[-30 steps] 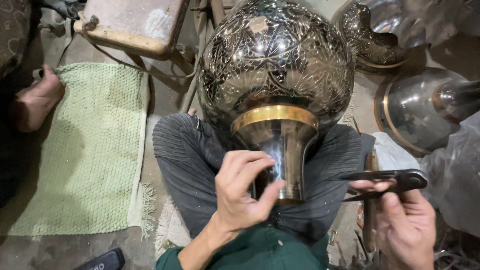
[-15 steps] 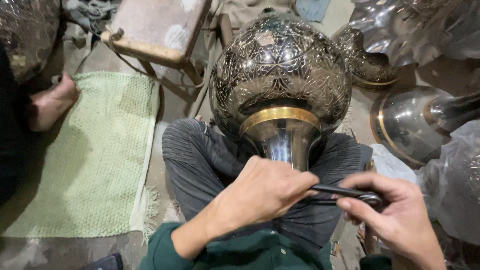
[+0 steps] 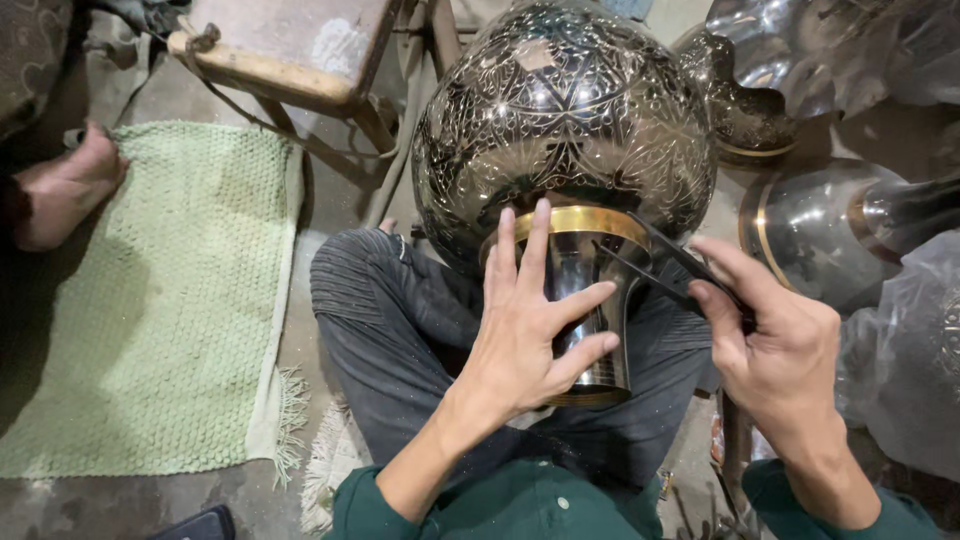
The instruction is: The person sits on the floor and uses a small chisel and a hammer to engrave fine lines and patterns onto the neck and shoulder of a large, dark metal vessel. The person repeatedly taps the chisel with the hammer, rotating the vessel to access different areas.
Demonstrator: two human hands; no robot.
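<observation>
Engraved metal vase [image 3: 565, 130] across my lap, both hands on the job.

My left hand [image 3: 525, 330] lies fingers spread, flat on the vase's shiny neck below the gold band; my right hand [image 3: 775, 345] is pinched shut on a thin dark tool [image 3: 665, 262], tip at the band. Green mat [image 3: 150, 300] left on floor, someone's bare foot [image 3: 62, 185] at its far-left edge, wooden stool [image 3: 290, 50] behind, more metal vessels [image 3: 830, 225] and plastic wrap [image 3: 905, 350] crowd the right.

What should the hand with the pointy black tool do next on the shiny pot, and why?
Probably ease the black tool tips in to touch the gold band. The right hand holds them right beside it, and the left hand is spread flat on the vase neck, steadying it.
</observation>
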